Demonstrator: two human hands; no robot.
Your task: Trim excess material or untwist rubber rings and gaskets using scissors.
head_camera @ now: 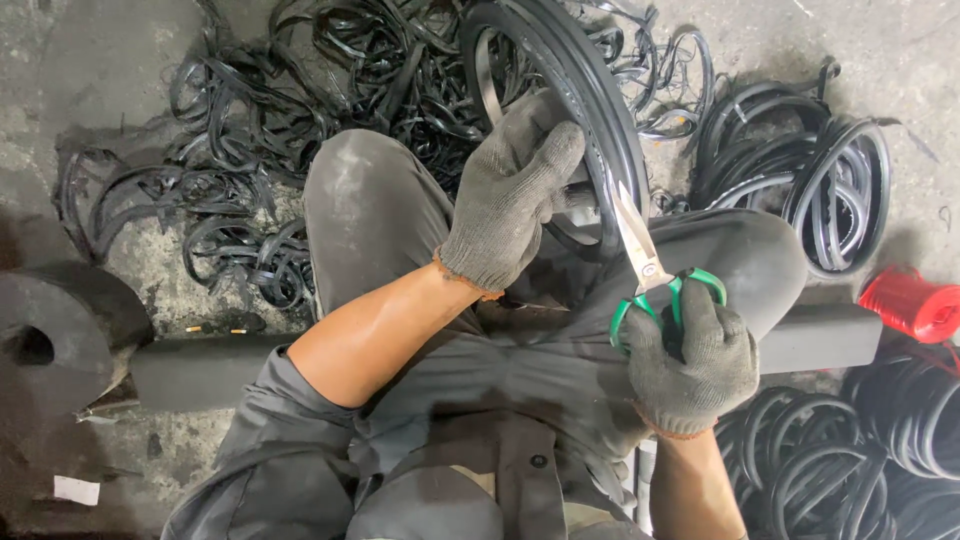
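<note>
- Left hand [510, 195] — gloved, clenched on the black rubber ring [590, 110] over the knees.
- Right hand [690, 360] grips green-handled scissors [650, 275], blades up at the ring's edge just beside the left hand.
- Trimming seems underway — next cut likely needs steady rim alignment.

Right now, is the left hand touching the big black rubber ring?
Touching. The head view shows the gloved left hand closed around the rim of the black rubber ring, fingers wrapped over its edge, with no gap visible.
</note>
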